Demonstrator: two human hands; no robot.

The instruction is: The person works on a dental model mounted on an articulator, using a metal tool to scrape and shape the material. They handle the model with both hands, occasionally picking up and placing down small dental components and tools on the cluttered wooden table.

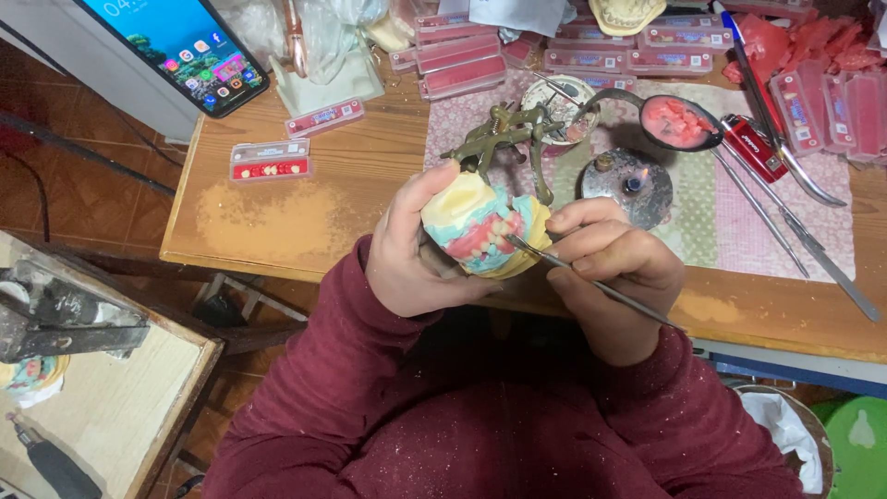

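- Our left hand (411, 254) is wrapped around a cream-coloured plaster dental model with pink and teal wax gums and a row of white teeth (480, 226), fingers curled behind it and the thumb up along its side, holding it just above the near edge of the wooden workbench (305, 222).
- The model sits in a dull bronze metal articulator frame (504, 139), which rises behind it.
- Our right hand (610, 263) pinches a thin steel carving instrument (591, 282) like a pen; its tip touches the teeth.
- On the patterned pink cloth (739, 212) behind lie a small lit burner on a round metal base (628, 185), a dark spoon-like ladle of pink wax pieces (679, 122) and a red lighter (753, 146).
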